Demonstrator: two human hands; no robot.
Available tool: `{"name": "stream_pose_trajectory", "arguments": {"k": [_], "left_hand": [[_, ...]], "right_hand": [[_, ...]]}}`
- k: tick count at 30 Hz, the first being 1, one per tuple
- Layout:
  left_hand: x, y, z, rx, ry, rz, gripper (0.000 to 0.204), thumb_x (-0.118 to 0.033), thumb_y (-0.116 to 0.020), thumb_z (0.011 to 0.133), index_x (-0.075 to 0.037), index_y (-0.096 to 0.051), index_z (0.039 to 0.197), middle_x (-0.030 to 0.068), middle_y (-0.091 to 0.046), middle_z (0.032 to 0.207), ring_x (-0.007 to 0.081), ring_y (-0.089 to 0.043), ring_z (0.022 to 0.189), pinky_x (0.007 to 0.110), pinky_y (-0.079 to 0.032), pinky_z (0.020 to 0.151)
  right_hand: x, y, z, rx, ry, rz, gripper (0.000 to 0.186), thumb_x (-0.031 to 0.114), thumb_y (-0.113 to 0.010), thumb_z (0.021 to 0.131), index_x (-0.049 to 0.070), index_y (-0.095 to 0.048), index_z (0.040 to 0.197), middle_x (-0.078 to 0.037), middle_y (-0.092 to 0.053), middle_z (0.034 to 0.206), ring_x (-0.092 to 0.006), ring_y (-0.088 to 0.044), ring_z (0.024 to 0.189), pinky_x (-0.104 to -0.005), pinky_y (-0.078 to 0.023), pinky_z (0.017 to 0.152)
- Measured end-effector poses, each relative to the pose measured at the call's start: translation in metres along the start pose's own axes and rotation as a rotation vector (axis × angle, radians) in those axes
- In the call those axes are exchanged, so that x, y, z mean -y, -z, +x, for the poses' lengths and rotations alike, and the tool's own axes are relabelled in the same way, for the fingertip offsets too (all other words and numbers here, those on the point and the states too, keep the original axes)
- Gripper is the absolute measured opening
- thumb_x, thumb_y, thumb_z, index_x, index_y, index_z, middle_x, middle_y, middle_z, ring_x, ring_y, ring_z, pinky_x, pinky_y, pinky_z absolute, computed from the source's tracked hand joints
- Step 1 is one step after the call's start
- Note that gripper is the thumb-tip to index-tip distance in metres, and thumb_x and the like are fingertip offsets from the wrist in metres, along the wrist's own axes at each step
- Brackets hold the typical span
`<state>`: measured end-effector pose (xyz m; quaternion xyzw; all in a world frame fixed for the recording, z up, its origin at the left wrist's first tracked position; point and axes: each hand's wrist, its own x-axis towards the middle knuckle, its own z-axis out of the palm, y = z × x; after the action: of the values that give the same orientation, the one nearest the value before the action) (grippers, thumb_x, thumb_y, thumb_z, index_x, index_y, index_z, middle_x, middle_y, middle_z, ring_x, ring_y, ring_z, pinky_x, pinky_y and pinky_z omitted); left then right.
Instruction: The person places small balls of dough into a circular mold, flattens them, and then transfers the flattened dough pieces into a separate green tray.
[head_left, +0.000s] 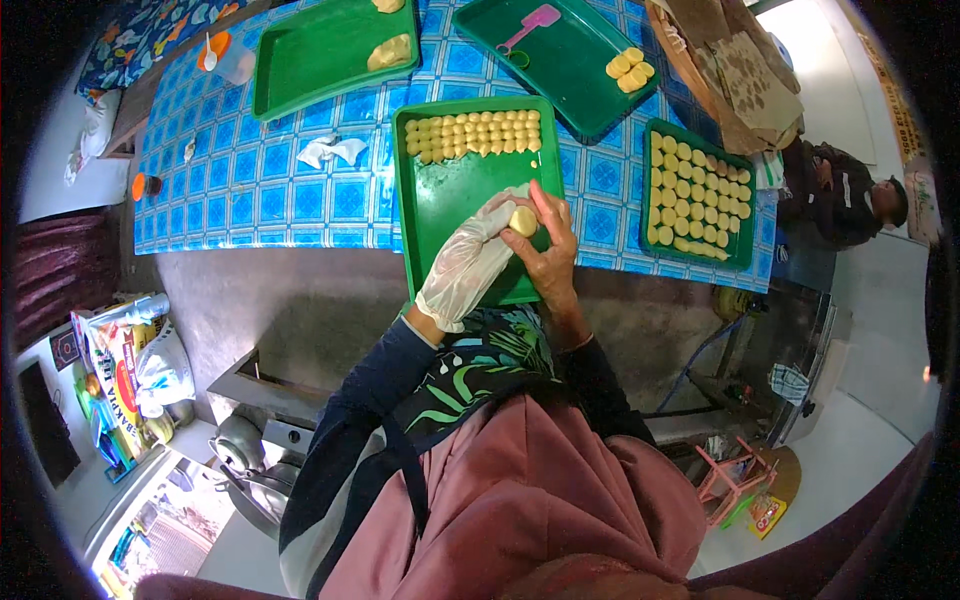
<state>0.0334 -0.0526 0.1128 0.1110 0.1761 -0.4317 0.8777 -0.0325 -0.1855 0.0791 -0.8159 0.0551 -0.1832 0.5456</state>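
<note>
Pink cloth on the person's front is closest, with dark leafy cloth just past it. Out ahead, both hands meet over a green tray. The right hand is bare, and its thumb and fingers bend around one pale yellow dough ball, pinching it by the other hand. The left hand wears a thin, see-through glove and touches the ball's left side; I cannot tell how its fingers press. The ball looks round, so I cannot pick out a long way or a pointing end. It sits above the tray, toward the right side. The tray's long way runs straight out from the person. At its far end, small dough balls sit close in rows going side to side. Farther out, the blue checked tabletop holds three other trays. The right one is full of flat, round dough pieces. A dark green one holds a pink scraper, its handle pointing left and back toward the person. The far left one holds big dough lumps.
</note>
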Motion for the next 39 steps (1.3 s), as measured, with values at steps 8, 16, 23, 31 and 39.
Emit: {"name": "stream_pose_trajectory", "arguments": {"k": [8,16,23,31,39], "left_hand": [[-0.019,0.004,-0.006,-0.149,-0.279,0.238,0.029,-0.021,-0.058,0.108,0.000,-0.060,0.128,0.0044,-0.062,0.117,0.0117,-0.058,0.096,0.028,-0.051,0.083],[0.000,0.032,0.006,0.027,-0.249,0.318,0.058,-0.048,-0.044,0.110,-0.002,-0.048,0.144,0.0084,-0.058,0.132,0.0177,-0.057,0.118,0.034,-0.046,0.106],[0.028,0.000,0.008,0.062,-0.314,0.561,0.073,-0.055,-0.029,0.110,-0.008,-0.017,0.165,0.0102,-0.027,0.167,0.0206,-0.029,0.152,0.034,-0.025,0.125],[0.028,-0.008,0.001,0.153,-0.197,0.287,0.067,-0.040,-0.040,0.112,0.001,-0.022,0.161,0.0147,-0.028,0.166,0.0244,-0.029,0.153,0.038,-0.026,0.127],[0.014,0.012,0.008,0.129,-0.109,-0.019,0.046,-0.026,-0.052,0.110,-0.001,-0.047,0.148,0.0103,-0.058,0.141,0.0185,-0.057,0.128,0.033,-0.048,0.110]], "right_hand": [[-0.021,-0.005,-0.004,-0.255,-0.434,0.819,0.069,0.008,-0.061,0.092,0.004,-0.037,0.158,-0.020,-0.062,0.135,-0.0282,-0.061,0.123,-0.0393,-0.044,0.103],[0.020,-0.024,-0.002,0.196,-0.008,0.205,0.079,0.011,-0.058,0.087,0.003,-0.031,0.161,-0.019,-0.054,0.148,-0.0326,-0.050,0.137,-0.0424,-0.028,0.121],[0.028,-0.032,0.016,-0.068,-0.084,0.371,0.068,0.034,-0.042,0.105,0.001,-0.026,0.161,-0.022,-0.042,0.157,-0.0321,-0.038,0.146,-0.0450,-0.024,0.121],[0.013,-0.012,0.044,-0.307,-0.099,0.230,0.069,0.050,-0.023,0.111,0.000,-0.032,0.158,-0.020,-0.053,0.148,-0.0301,-0.044,0.140,-0.0469,-0.031,0.117],[0.019,-0.012,-0.009,-0.203,0.031,-0.155,0.048,0.023,-0.046,0.107,-0.005,-0.052,0.145,-0.017,-0.063,0.139,-0.0329,-0.048,0.136,-0.0435,-0.034,0.114]]}}
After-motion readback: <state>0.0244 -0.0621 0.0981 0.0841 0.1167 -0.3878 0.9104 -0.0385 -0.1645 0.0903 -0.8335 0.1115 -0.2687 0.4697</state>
